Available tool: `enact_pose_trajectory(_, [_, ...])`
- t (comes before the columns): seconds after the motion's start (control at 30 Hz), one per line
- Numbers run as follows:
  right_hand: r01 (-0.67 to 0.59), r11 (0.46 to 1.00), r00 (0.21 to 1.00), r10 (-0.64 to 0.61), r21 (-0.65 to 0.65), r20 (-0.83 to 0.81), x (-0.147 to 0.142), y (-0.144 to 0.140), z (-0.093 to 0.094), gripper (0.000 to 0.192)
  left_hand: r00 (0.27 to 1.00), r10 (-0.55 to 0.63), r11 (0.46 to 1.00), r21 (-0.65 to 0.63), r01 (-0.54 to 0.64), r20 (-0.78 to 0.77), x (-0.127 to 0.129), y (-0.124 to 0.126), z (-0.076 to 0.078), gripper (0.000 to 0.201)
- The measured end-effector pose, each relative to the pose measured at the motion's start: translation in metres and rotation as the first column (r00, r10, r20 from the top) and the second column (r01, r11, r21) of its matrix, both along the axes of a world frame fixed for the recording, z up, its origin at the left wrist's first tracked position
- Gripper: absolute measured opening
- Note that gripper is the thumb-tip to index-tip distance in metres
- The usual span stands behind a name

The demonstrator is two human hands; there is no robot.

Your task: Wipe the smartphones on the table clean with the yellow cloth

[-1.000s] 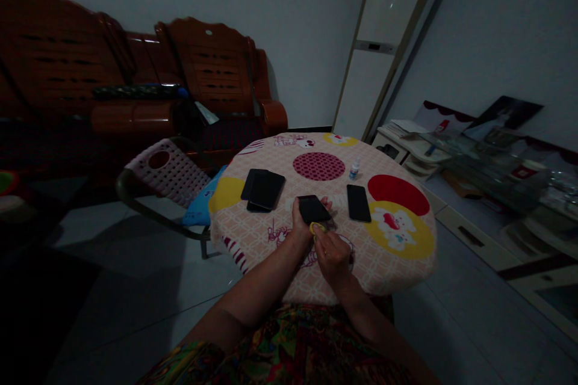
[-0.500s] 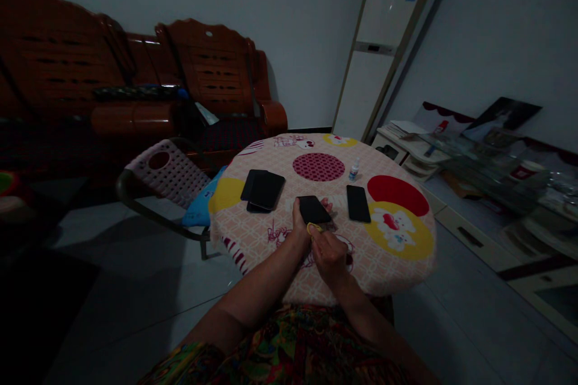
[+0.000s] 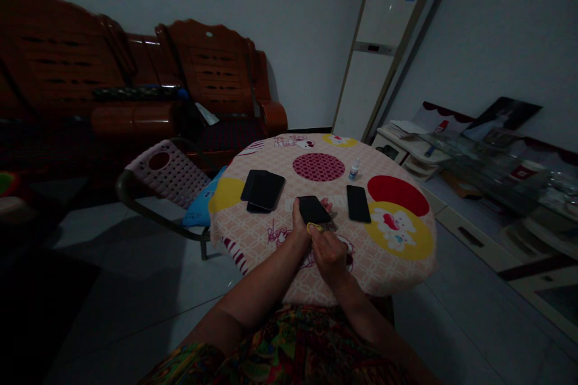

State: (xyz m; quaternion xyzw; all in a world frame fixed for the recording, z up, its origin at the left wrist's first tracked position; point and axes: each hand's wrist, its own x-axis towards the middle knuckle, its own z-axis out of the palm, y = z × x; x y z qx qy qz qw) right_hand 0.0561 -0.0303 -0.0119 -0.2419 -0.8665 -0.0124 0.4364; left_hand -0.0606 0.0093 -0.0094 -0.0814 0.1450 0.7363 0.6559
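Observation:
A dark smartphone lies in my left hand, whose fingers wrap round it from below, with fingertips showing at its right side. Just below its near edge, my right hand pinches a small yellow item; its kind is too small to make out. To the right, another black smartphone rests flat on the tablecloth. Behind that phone stands a small white spray bottle with a blue label. On the left side, dark flat tablet-like slabs lie overlapped.
The round table wears a pink patterned cloth. A woven chair with a blue cushion stands at its left. Wooden seats line the wall, a tall white air conditioner fills the corner, and a low cabinet runs along the right.

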Motion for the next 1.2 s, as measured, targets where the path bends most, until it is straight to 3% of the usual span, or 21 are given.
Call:
enact_pose_trajectory(0.3, [0.018, 0.998, 0.992, -0.026, -0.062, -0.127, 0.005, 0.005, -0.001, 0.031, 1.000, 0.020, 1.000, 0.005, -0.020, 0.025, -0.002, -0.002, 0.009, 0.065])
enact_pose_trajectory(0.5, [0.018, 0.998, 0.992, -0.026, -0.065, -0.121, 0.005, 0.004, 0.000, 0.031, 1.000, 0.015, 1.000, -0.010, -0.015, 0.026, -0.001, -0.008, 0.018, 0.063])
enact_pose_trajectory(0.67, [0.024, 0.999, 0.996, -0.027, -0.032, -0.081, 0.005, 0.003, 0.001, 0.028, 1.000, 0.024, 1.000, -0.013, -0.024, 0.002, -0.001, -0.007, 0.016, 0.060])
enact_pose_trajectory(1.2, [-0.031, 0.995, 0.990, 0.017, -0.098, -0.140, 0.005, 0.005, 0.000, 0.029, 1.000, -0.001, 1.000, 0.019, 0.001, -0.007, -0.002, -0.008, 0.016, 0.058])
